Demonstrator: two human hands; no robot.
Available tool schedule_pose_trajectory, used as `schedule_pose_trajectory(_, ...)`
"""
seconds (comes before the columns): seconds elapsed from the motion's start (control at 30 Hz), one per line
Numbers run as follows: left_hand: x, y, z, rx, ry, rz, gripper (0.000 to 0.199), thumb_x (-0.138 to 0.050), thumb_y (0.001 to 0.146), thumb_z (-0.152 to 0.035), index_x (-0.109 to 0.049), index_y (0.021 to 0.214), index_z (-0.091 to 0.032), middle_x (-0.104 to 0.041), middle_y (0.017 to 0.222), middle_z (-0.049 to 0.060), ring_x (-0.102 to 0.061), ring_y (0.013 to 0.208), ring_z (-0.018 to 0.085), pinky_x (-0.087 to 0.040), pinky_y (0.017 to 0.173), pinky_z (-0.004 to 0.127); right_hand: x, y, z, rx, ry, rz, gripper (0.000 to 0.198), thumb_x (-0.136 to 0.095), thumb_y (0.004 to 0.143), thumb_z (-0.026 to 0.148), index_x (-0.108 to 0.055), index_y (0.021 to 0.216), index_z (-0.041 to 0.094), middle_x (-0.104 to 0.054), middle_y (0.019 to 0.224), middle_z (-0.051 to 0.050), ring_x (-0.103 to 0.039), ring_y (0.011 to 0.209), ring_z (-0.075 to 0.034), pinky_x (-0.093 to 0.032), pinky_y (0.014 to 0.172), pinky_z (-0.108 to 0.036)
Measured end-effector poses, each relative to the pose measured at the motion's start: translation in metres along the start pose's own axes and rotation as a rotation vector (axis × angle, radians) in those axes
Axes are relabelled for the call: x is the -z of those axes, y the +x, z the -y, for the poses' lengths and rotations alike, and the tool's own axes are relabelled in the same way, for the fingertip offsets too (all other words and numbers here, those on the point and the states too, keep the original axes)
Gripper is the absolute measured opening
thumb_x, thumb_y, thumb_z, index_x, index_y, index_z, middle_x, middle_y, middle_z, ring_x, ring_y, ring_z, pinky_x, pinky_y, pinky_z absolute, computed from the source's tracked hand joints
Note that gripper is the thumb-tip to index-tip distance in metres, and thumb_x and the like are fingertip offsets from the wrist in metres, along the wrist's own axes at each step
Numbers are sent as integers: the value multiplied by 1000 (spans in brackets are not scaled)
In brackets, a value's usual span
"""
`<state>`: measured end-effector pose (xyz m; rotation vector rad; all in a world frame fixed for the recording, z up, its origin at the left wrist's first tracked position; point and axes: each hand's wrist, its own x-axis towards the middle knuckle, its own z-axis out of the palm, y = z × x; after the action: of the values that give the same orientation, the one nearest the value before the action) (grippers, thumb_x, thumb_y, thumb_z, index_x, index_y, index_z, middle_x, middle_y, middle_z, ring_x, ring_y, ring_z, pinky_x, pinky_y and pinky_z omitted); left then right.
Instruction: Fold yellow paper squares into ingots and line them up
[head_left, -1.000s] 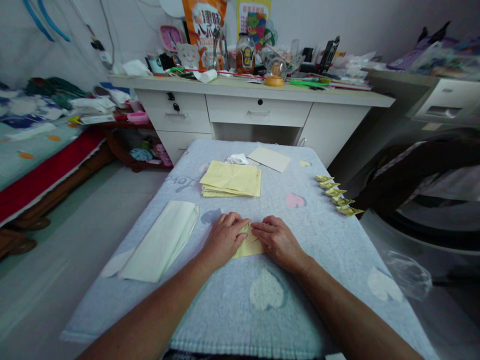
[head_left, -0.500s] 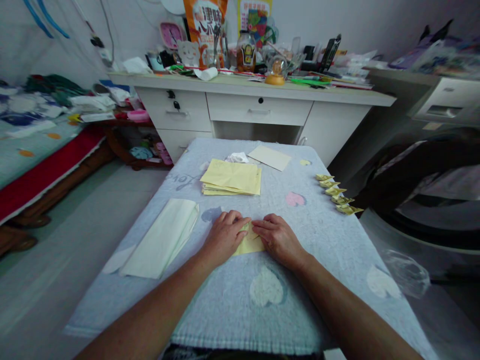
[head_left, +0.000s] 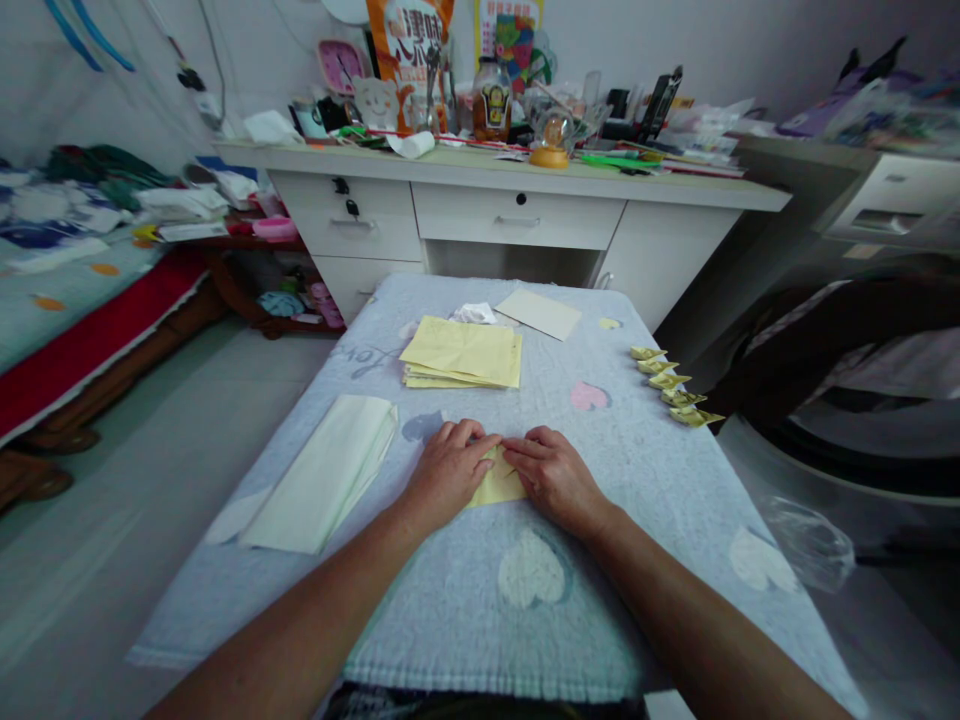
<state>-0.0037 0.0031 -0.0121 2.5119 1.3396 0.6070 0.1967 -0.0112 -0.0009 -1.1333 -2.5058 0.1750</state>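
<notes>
A small sheet of yellow paper (head_left: 499,486), partly folded, lies on the cloth between my hands. At its left side, my left hand (head_left: 452,462) presses it with bent fingers, the thumb reaching in toward the top edge. My right hand (head_left: 553,470) holds the opposite side, fingers together and their tips almost meeting the left thumb. Much of the paper's upper part is hidden under the fingers. Beyond the hands sits a stack of yellow paper (head_left: 465,352). Several folded yellow paper pieces (head_left: 667,383) with pointed ends stand in a row at the right edge.
A blue patterned cloth (head_left: 450,620) covers the table. Folded pale sheets (head_left: 322,475) lie at the left; a crumpled white tissue (head_left: 474,314) and a cream card (head_left: 540,313) lie at the back. Behind stands a cluttered white desk (head_left: 517,218), with a washing machine (head_left: 885,215) at right.
The view has shifted very slightly. Both hands keep nearly the same place on the yellow paper, with the fingertips barely moved.
</notes>
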Motion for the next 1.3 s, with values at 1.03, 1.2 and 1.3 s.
schedule_pose_trajectory(1.03,-1,-2,-3,-8,92,27,34,-57,86,-18,-58,118,-25,-56,110,5,-47,99,22,-43,90,37,2,-13,8,-16,-30,67,47,-53,87,30,-55,130,12,-54,136,-10,-46,109,-29,-40,93,-46)
schedule_pose_trajectory(1.2,-2,-2,-2,-15,99,17,36,-57,86,-18,-57,121,-26,-56,109,4,-47,97,22,-43,88,37,1,-13,7,-11,-32,65,47,-53,87,28,-54,131,10,-53,138,-10,-44,111,-29,-40,93,-46)
schedule_pose_trajectory(1.3,-2,-2,-2,-16,116,17,35,-57,86,-18,-58,120,-26,-56,109,4,-47,97,22,-44,87,37,2,-13,7,6,-30,77,48,-51,87,22,-50,135,13,-51,140,-7,-44,112,-28,-39,94,-45)
